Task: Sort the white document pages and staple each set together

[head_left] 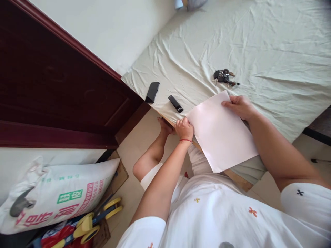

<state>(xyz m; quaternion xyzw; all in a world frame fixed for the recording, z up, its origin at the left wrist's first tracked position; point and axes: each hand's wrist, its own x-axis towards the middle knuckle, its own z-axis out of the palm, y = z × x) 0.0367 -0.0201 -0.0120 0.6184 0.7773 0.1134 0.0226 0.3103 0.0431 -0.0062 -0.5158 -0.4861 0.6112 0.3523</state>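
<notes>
- Across the upper right of the frame spreads the bed point(258, 38), its pale green sheet wrinkled; the near corner juts toward the person at lower centre.
- Upper left, a dark red wooden panel point(51, 86) runs along the wall; whether it is a door or a headboard is hard to say.
- Lower left, a printed white sack point(59, 193) lies on the floor, with a yellow-and-blue object beside it that I cannot identify.
- At centre, the sheet of paper point(221, 132) lies on the bed's corner, its long axis slanting from upper left to lower right, the near end overhanging the edge toward the person's lap.
- The left hand point(184, 128) pinches the paper's left corner; the right hand point(239, 105) presses fingers flat on its far top edge. Both hands touch it, neither nearer.
- Beyond the paper, well apart, lie a bunch of keys point(223, 77), a small black case point(152, 92) and a slim black stick point(176, 103), perhaps a remote or lighter.
</notes>
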